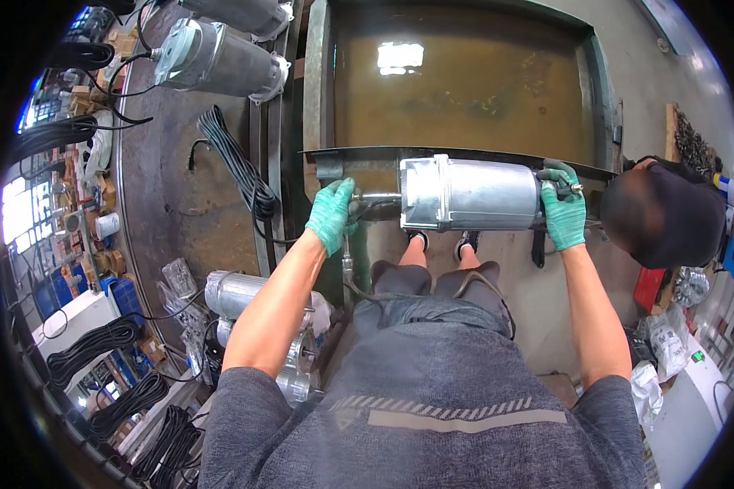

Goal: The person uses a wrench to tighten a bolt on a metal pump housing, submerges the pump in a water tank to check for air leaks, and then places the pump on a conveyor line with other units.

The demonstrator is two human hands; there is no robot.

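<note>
A silver cylindrical motor housing, with a squared flange at its left end, lies level in front of me by the near edge of the water tank. My left hand, in a green glove, is closed on a thin metal rod that meets the housing's left end. Below that hand hangs a hose with a metal fitting. My right hand, also gloved in green, is closed around the housing's right end. Past its fingers pokes a small brass-coloured fitting.
Brownish water fills the tank. Another person in dark clothing is close on my right. More silver motors and a black cable coil lie on the metal bench to my left. Another motor sits near my left forearm.
</note>
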